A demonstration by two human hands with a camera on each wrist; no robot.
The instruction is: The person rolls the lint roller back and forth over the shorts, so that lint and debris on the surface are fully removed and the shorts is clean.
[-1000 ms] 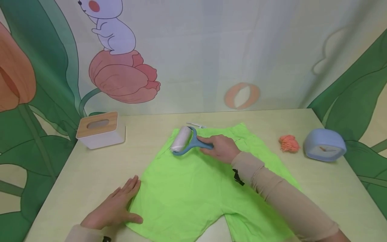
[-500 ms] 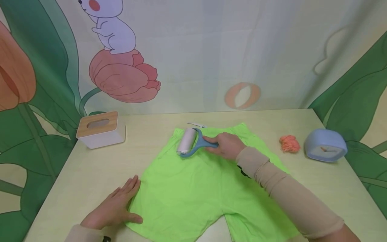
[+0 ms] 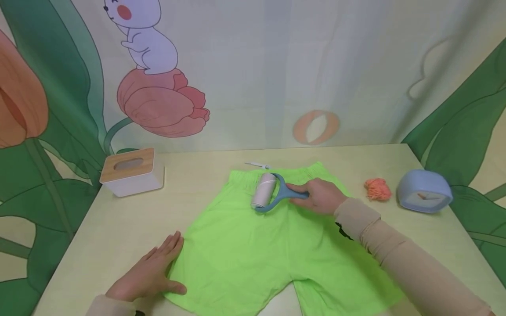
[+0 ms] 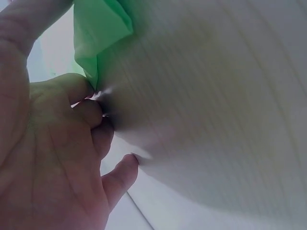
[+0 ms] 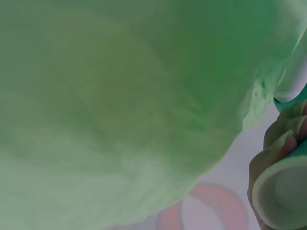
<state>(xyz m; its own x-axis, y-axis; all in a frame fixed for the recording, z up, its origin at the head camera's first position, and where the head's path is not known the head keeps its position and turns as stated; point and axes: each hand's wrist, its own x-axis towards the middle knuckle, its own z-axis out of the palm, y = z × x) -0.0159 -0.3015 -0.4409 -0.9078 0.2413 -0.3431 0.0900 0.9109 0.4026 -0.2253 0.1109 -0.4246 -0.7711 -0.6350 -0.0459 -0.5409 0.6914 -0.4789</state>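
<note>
Bright green shorts (image 3: 237, 250) lie spread on the pale table, waistband toward the back. My right hand (image 3: 322, 196) grips the blue handle of a lint roller (image 3: 264, 191), whose white roll overlaps the shorts just below the waistband. In the right wrist view, fingers (image 5: 272, 148) curl round that handle and its hollow end faces the camera. At the left leg of the shorts, my left hand (image 3: 148, 272) rests with fingers extended along the side edge and thumb over the fabric. The left wrist view shows its fingertips against the table beside a green fold (image 4: 100, 31).
A white tissue box (image 3: 132, 182) with a wooden lid stands at the back left. Behind the waistband lies a thin white stick-like item (image 3: 258, 165). Toward the right are a coral yarn bundle (image 3: 377, 189) and a blue clock (image 3: 424, 191). A printed curtain (image 3: 245, 79) hangs behind the table.
My right hand has moved the lint roller rightward along the upper shorts, from near the left side to nearer the middle. The left hand stays in place.
</note>
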